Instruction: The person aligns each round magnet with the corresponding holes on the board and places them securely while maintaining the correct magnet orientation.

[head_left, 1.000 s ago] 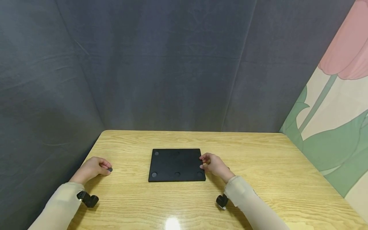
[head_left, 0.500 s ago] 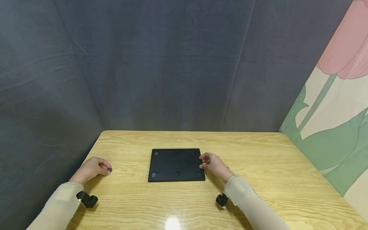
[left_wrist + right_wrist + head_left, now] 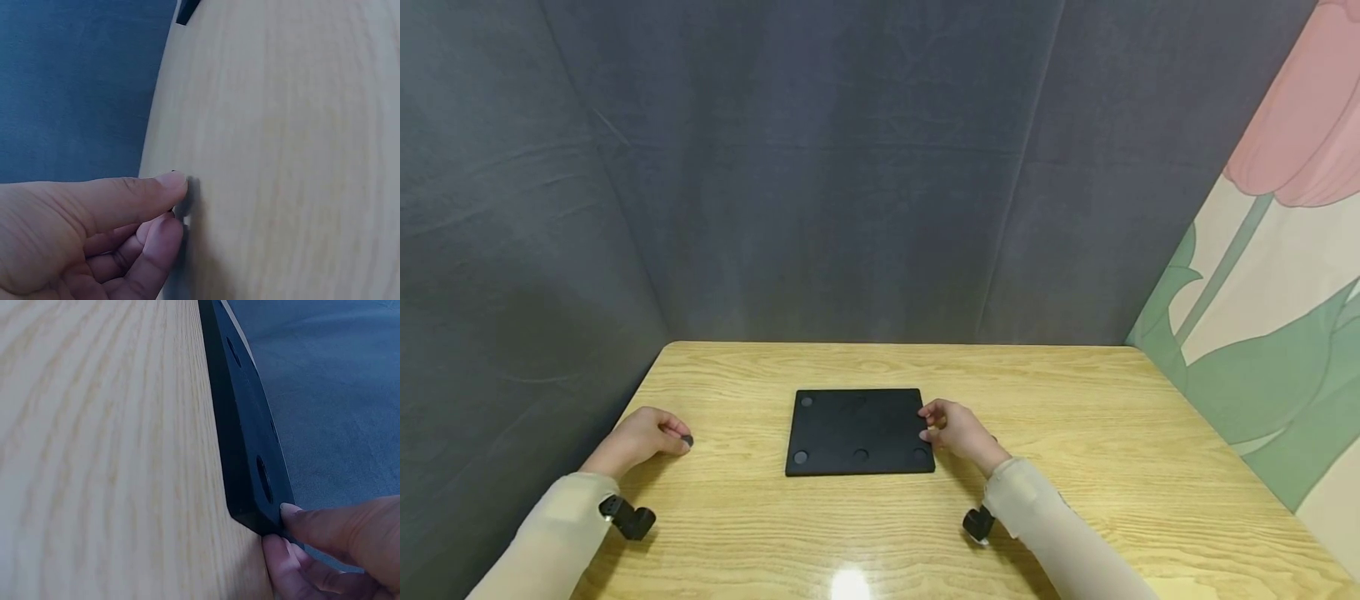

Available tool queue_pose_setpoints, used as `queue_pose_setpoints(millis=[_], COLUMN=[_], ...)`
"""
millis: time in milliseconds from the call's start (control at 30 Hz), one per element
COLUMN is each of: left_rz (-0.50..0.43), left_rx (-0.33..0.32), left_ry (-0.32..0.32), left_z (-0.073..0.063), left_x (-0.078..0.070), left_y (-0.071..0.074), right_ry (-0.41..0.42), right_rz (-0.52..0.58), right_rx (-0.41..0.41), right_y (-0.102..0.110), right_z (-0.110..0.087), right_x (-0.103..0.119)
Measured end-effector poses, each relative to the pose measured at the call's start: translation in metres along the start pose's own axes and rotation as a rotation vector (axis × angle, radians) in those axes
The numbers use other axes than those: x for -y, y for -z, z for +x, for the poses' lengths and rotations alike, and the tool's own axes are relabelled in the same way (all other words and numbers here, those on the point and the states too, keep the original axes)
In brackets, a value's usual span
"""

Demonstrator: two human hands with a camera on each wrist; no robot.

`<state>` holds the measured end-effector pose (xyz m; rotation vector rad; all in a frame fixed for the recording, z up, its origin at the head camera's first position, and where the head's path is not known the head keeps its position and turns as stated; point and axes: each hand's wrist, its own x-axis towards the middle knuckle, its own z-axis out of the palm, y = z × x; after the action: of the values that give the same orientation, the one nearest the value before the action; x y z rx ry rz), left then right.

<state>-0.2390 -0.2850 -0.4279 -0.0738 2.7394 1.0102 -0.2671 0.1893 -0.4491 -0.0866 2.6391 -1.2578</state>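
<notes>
Left hand [image 3: 643,435]: pinches a small dark disc [image 3: 688,440] over the counter's [image 3: 760,525] left, fingertip hold probably for fine control | Right hand [image 3: 957,429]: grips the black board [image 3: 857,429] by its right edge, I judge to steady it | Board: flat, mid-counter, between both hands

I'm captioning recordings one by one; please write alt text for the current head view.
A person's right grip holds the right edge of a black rectangular board on a wood-grain table, while the left grip pinches a small dark piece farther left. A dark curtain hangs behind, a tulip print at right.
</notes>
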Motion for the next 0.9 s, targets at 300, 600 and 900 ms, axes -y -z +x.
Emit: queue_pose_setpoints(millis=[300, 600, 900], left_rz=[-0.007, -0.004, -0.016], left_rx=[0.010, 0.022, 0.035], left_ry=[-0.044, -0.141, -0.167], left_z=[0.005, 0.019, 0.025], left_x=[-0.019, -0.053, -0.096], left_y=[0.009, 0.012, 0.005], right_ry=[0.002, 0.006, 0.005], right_rz=[-0.011, -0.018, -0.023], right_rx=[-0.001, -0.013, -0.010], right_y=[0.001, 0.001, 0.002], right_z=[0.000, 0.000, -0.002], right_x=[0.002, 0.000, 0.002])
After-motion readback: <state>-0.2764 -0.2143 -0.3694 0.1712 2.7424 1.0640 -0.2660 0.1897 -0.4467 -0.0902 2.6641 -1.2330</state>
